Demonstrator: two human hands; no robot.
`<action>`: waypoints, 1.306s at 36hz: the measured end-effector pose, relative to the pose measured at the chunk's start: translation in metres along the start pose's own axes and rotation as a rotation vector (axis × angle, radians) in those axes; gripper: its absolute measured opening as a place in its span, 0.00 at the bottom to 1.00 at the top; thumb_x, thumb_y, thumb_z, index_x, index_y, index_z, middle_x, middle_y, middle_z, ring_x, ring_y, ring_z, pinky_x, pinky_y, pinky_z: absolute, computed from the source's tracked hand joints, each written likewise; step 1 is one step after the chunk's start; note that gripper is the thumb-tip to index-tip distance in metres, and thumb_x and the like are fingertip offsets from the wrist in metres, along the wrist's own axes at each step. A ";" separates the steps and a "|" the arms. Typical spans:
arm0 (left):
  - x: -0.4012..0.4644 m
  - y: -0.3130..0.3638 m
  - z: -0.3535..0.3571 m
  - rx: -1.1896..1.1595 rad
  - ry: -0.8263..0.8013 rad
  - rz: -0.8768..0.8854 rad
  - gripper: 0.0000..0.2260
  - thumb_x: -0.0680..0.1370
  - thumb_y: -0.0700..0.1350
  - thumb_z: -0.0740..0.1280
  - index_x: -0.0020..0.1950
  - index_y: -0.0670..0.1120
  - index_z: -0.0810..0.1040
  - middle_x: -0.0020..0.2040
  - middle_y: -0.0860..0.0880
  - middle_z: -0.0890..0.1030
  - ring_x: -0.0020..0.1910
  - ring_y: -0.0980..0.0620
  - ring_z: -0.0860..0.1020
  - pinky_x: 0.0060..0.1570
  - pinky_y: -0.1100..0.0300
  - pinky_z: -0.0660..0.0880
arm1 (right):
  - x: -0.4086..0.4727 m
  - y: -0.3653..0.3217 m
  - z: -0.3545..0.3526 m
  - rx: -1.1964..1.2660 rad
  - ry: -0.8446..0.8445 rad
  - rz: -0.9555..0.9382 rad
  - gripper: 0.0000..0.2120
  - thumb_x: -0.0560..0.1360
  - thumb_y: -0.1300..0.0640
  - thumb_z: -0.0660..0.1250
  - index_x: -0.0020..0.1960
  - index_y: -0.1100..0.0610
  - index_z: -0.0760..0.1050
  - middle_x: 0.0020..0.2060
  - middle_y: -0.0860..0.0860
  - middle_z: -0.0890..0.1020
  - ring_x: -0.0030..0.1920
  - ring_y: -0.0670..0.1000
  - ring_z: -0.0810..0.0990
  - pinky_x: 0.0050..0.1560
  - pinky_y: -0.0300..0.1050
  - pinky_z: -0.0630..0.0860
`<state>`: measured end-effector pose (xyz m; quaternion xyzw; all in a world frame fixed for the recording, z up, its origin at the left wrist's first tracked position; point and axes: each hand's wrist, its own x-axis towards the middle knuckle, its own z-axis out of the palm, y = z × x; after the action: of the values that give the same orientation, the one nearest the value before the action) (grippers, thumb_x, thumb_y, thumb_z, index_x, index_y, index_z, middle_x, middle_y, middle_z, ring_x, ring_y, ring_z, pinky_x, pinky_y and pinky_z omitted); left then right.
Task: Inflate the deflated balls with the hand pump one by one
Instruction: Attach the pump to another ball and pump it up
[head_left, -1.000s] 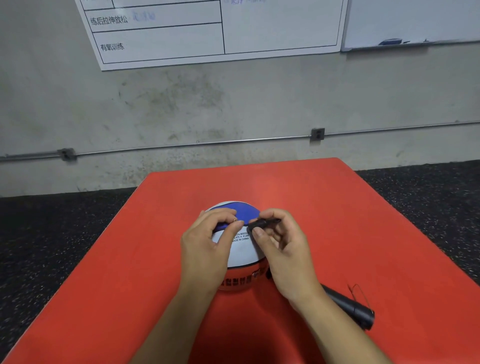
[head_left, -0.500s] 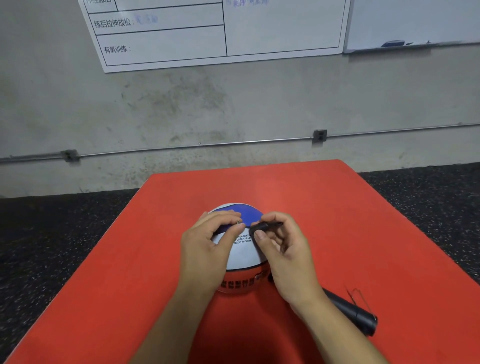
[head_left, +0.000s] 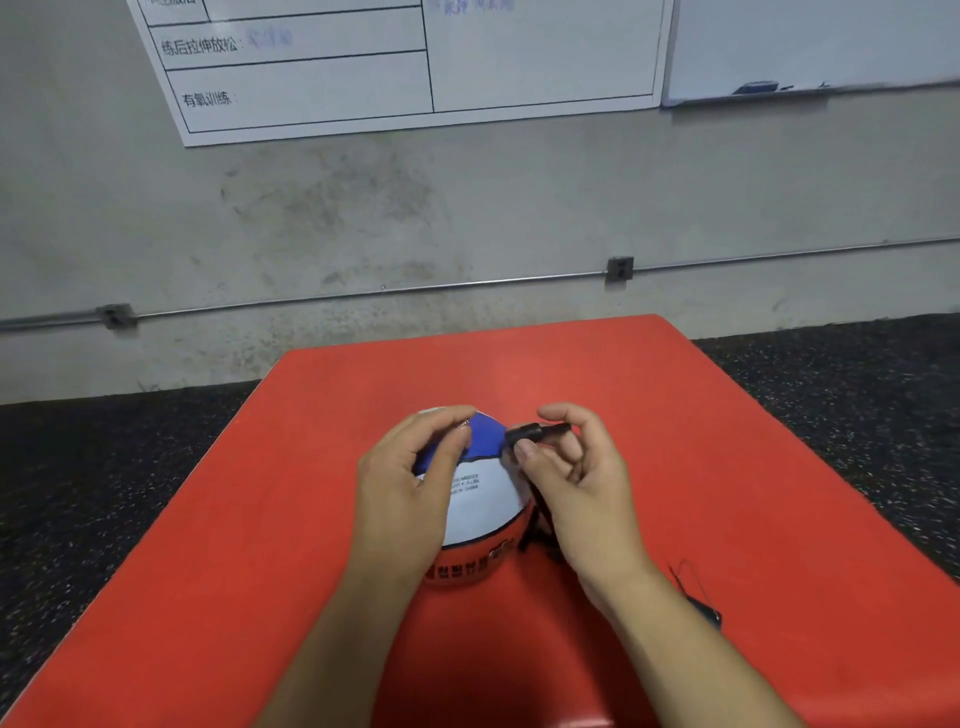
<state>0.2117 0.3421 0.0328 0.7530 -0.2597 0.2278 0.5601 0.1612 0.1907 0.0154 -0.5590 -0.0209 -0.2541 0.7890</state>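
A blue, white and red ball (head_left: 485, 499) sits on the red table (head_left: 675, 441) in front of me. My left hand (head_left: 410, 483) lies over the ball's left side, thumb and forefinger pinching a small metal needle at the blue panel. My right hand (head_left: 576, 478) pinches the black hose end (head_left: 535, 432) of the hand pump, just right of the ball's top, a short gap from the needle. The hose runs down behind my right hand. The black pump body (head_left: 704, 610) lies on the table behind my right forearm, mostly hidden.
The table's far edge lies near a grey concrete wall (head_left: 467, 208) with a conduit. Two whiteboards (head_left: 415, 62) hang above. Dark speckled floor (head_left: 104, 467) borders the table on both sides.
My right hand has drawn the hose end to the right, away from my left fingers. The left hand has stayed on the ball.
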 end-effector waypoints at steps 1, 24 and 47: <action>-0.001 -0.001 0.001 0.044 -0.002 0.031 0.10 0.82 0.37 0.70 0.57 0.51 0.87 0.53 0.60 0.86 0.57 0.56 0.83 0.59 0.59 0.77 | -0.001 -0.002 -0.002 0.025 0.008 0.013 0.14 0.80 0.70 0.68 0.63 0.58 0.73 0.49 0.54 0.87 0.48 0.52 0.85 0.54 0.41 0.80; -0.014 0.019 0.021 0.087 -0.036 0.087 0.05 0.79 0.50 0.70 0.48 0.53 0.86 0.48 0.62 0.85 0.51 0.55 0.82 0.57 0.42 0.77 | -0.013 -0.022 -0.012 0.102 -0.017 0.056 0.15 0.81 0.68 0.67 0.65 0.59 0.71 0.48 0.58 0.86 0.48 0.54 0.87 0.55 0.45 0.82; -0.015 0.020 0.026 -0.021 -0.023 -0.031 0.04 0.79 0.47 0.71 0.49 0.52 0.86 0.46 0.57 0.86 0.52 0.50 0.84 0.58 0.43 0.78 | -0.012 -0.028 -0.019 0.076 -0.016 0.074 0.06 0.81 0.65 0.68 0.58 0.62 0.79 0.42 0.52 0.87 0.42 0.48 0.85 0.46 0.39 0.81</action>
<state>0.1884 0.3142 0.0308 0.7536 -0.2569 0.2075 0.5684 0.1340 0.1718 0.0286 -0.5311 -0.0163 -0.2195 0.8182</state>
